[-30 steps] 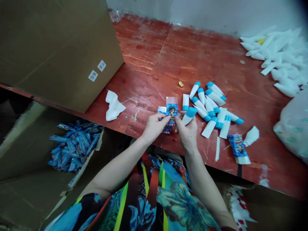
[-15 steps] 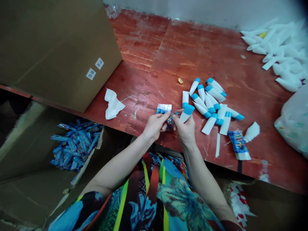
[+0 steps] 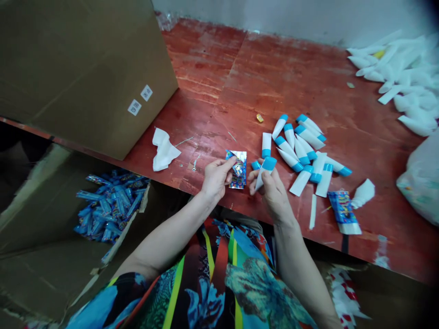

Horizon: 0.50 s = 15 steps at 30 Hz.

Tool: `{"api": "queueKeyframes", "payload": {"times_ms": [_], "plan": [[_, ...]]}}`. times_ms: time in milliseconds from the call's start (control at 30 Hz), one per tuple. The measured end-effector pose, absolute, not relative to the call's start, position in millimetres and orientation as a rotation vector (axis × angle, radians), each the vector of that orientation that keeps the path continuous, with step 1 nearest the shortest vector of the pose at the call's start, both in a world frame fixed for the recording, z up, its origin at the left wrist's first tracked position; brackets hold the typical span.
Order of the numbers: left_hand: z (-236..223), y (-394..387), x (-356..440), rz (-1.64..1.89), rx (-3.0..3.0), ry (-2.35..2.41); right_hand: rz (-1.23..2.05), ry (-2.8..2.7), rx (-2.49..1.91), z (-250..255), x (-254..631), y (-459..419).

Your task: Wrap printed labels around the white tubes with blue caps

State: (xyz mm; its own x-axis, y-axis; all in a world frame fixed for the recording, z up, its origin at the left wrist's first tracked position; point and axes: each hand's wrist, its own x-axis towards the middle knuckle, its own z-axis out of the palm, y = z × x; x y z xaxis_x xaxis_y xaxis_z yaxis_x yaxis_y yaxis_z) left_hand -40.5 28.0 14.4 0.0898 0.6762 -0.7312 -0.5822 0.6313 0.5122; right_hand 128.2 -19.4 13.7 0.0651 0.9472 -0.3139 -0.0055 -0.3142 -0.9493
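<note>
Blue-capped white plastic tube I saw gripped in the right hand, just parted from the left hand pinching a printed foil sachet.

readable text: none | carton labels: too small | printed wrapper: blurred
</note>
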Motion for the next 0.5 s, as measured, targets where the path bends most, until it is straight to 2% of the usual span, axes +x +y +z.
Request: {"api": "queueKeyframes", "payload": {"times_ms": [133,500], "plan": [[12,30,-41,0.918,0.095,1.145,1.487,-1.239,-1.517,25,131,-41],[14,24,-44,0.928,0.123,1.086,0.961,-1.528,-1.765,32,120,-49]]}}
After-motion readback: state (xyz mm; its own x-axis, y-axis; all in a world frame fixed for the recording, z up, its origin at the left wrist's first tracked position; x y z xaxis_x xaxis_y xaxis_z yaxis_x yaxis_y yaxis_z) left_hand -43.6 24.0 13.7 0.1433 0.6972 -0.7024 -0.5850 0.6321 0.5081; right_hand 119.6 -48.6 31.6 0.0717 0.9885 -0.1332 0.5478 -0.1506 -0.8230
